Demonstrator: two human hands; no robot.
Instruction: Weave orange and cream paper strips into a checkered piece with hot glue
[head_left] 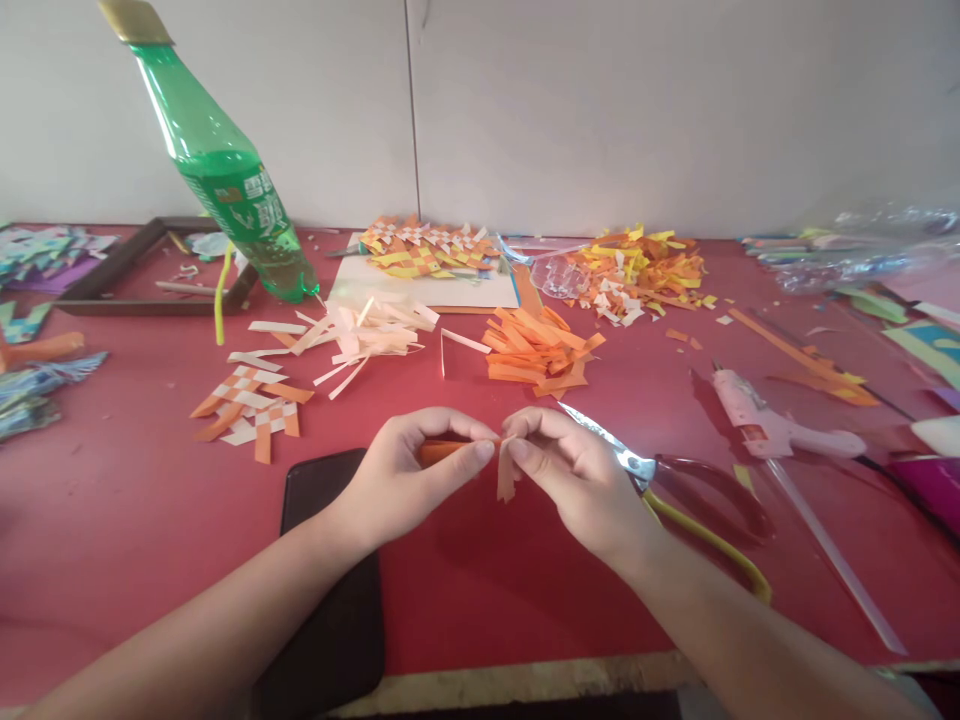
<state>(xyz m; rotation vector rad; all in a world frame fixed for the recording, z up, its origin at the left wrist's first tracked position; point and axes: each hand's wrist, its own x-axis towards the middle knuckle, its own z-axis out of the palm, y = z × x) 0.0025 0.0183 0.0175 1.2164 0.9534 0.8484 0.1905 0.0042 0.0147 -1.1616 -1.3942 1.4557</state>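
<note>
My left hand (409, 475) is closed, thumb and forefinger pinching an orange paper strip (437, 453). Opposite it, the fingertips of my right hand (574, 475) pinch a pale peach paper strip (506, 478), whose short ends hang down where the two strips meet. Scissors (637, 465) with yellow handles lie just beyond and beside my right hand. Under my left forearm rests a black phone (337, 610). Behind my hands are a heap of folded orange strips (536, 350), a heap of pale strips (375, 330) and some woven orange-and-white pieces (251, 405).
A green soda bottle (232, 190) stands at the back left beside a dark frame (97, 260). More woven pieces (420, 248) lie on a white board (450, 290). At the right is a pink glue gun (757, 415) with its clear stick (836, 560). The red table (495, 610) ends close in front.
</note>
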